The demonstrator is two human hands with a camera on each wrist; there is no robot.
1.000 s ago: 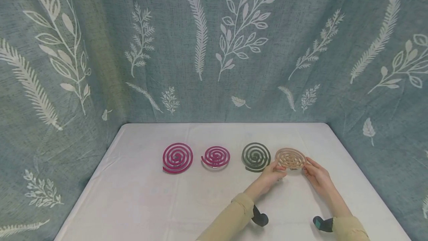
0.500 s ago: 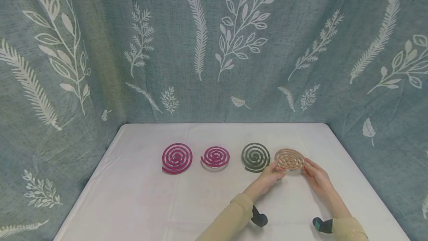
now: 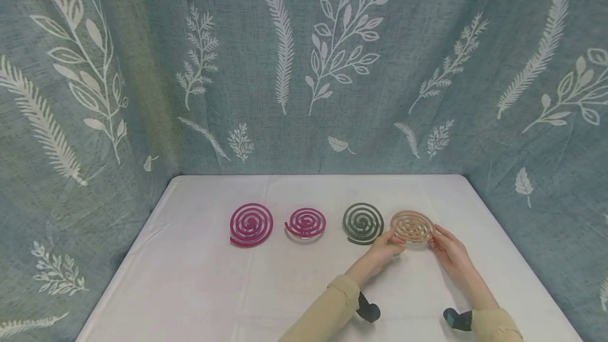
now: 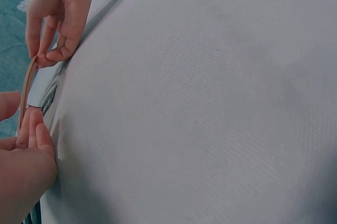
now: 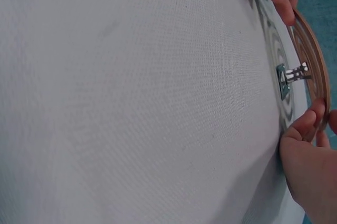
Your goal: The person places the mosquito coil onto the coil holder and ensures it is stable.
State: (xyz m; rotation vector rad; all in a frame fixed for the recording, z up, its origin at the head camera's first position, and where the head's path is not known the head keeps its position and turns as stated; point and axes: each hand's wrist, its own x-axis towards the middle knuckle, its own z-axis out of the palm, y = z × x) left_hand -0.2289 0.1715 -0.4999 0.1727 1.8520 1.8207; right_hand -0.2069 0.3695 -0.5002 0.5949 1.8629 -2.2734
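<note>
Both hands hold a tan mosquito coil (image 3: 412, 226) at the right end of a row of coils. My left hand (image 3: 380, 252) pinches its left edge, and my right hand (image 3: 453, 255) pinches its right edge. Under the coil, in the right wrist view, a small metal coil stand (image 5: 287, 80) has its upright reaching the coil's underside. Whether the coil is fixed on that upright is hard to tell. Just left of my left hand is a dark green mosquito coil (image 3: 363, 223), its lower right edge close to my fingers.
Two magenta mosquito coils stand further left: a larger-looking one (image 3: 252, 225) and one seen more flatly (image 3: 306, 222), with a bit of metal below it. All are on a white-covered table (image 3: 285, 284). A blue-green leaf-patterned curtain (image 3: 294, 67) surrounds the back and sides.
The tan coil has sunk very slightly, and less of the metal beneath it shows in the head view. Both hands keep their hold; the other coils have not moved.
</note>
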